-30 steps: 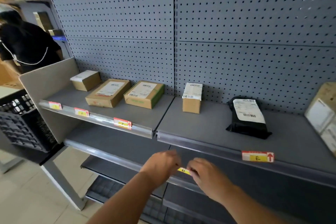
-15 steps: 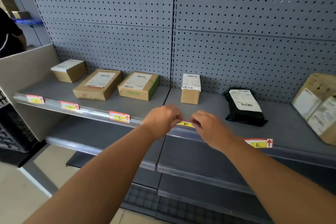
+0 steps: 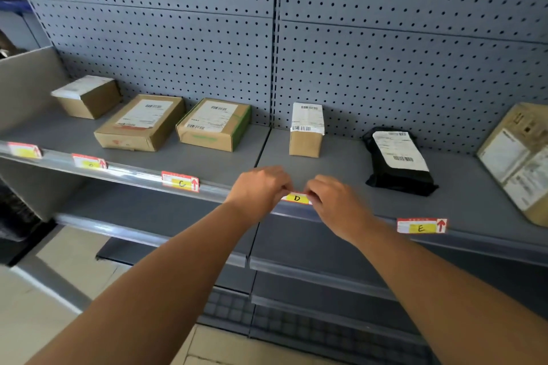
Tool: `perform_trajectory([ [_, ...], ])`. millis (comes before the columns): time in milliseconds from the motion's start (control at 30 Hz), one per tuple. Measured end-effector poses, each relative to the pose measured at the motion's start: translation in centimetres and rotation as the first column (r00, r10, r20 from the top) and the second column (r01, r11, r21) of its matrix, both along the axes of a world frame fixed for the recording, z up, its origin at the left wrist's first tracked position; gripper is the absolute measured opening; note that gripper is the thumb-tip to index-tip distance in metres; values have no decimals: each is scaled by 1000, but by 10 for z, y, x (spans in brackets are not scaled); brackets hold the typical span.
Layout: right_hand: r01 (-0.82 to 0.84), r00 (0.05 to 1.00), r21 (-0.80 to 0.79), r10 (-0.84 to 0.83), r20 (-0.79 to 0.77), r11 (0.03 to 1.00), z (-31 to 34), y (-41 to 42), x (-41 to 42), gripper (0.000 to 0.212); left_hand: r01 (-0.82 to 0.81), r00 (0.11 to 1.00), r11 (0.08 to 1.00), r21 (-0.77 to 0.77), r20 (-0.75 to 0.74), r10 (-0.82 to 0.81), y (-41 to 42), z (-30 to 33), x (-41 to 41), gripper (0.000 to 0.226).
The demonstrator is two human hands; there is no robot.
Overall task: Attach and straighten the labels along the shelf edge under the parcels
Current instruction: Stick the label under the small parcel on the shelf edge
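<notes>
Pinching the D label at frame centre, left hand and right hand hold its ends against the shelf edge, between labels C and E.

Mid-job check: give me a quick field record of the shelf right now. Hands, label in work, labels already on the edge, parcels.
left hand: pinches the left end of the D label
right hand: pinches the right end of the D label
D label: at the shelf edge, below the small upright box; whether it is seated cannot be told
E label: on the edge, near the black bag parcel
C label: on the edge, below the green-taped box
further left: two more labels, letters blurred
</notes>
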State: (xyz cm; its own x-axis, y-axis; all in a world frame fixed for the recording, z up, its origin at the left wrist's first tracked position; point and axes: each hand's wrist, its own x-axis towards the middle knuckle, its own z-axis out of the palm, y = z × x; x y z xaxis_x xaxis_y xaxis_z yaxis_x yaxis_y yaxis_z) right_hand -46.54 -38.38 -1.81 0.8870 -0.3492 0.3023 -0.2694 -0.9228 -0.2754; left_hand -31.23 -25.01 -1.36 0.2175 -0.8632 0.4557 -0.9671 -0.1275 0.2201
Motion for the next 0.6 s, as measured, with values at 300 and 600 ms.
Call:
perform_trajectory([
  [300,-85,994,33,87,-61,996,6,-3,0,15,32,998,994,104,-54,-26,6,0,11,4],
  [600,-116,993,-77,116,6,990,0,-9,-9,9,34,999,996,81,23,-36,-4,0,1,8],
])
